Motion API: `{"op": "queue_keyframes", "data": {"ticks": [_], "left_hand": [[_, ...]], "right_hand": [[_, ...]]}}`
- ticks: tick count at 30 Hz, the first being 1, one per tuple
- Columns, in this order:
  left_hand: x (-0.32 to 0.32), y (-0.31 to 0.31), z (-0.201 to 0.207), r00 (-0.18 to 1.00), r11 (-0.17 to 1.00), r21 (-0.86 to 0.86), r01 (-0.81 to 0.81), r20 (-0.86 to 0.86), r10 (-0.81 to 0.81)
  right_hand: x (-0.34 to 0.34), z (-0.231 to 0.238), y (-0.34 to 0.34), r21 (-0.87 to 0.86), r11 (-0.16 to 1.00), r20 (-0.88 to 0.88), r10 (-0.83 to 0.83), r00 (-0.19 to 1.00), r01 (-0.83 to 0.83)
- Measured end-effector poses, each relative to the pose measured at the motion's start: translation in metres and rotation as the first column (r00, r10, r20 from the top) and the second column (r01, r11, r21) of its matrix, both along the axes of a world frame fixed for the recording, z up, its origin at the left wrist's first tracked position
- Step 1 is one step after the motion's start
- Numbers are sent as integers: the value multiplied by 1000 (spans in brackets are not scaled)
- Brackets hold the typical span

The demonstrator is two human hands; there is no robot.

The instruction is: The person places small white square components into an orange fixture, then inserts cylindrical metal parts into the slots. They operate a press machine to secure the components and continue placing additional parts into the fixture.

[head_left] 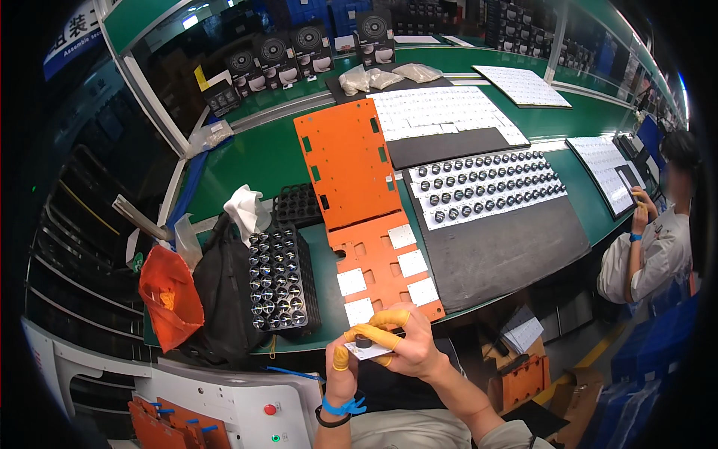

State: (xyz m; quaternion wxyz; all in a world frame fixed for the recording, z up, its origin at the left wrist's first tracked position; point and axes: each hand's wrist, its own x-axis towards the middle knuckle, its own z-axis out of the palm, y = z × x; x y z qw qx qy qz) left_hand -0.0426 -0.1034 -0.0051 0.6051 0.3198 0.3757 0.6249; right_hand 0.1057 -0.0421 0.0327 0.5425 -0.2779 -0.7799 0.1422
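Note:
Close to my body, both hands hold a small white square board (360,352) with a black round part (363,342) on it. My left hand (341,380) pinches the board's left side, and a blue strap circles that wrist. My right hand (417,353) reaches over it from the right, its fingers closed around the board and the black part. Yellow finger cots cover several fingers. Just beyond my hands lies an orange hinged fixture (381,262), opened flat, its raised lid (344,165) pointing away. White square boards (411,263) sit in several of its pockets.
Left of the fixture stands a black crate (307,310) of glossy round parts, beside an orange bag (170,299). To the right, a black mat (501,258) carries white panels with black round parts (486,187). A co-worker (651,239) works at far right.

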Motion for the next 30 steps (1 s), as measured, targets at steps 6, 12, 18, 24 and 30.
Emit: {"op": "queue_keyframes", "data": {"ticks": [6,12,18,24,30], "left_hand": [[0,5,11,992,986,169,10,-128,11],[5,9,16,920,960,268,-78,-351,173],[17,20,23,856,934,285,-217,-404,322],[8,52,61,365,869,417,-267,-791,492],[4,95,62,109,906,213,-366,-957,269]], "right_hand": [[4,-6,-7,-124,990,-68,52,996,-60],[0,-18,-12,-294,937,-250,114,961,-187],[1,-23,-9,-280,931,-303,147,941,-236],[12,-33,3,-281,959,-16,-35,999,29],[14,-45,5,-266,964,44,-17,999,28]]}}
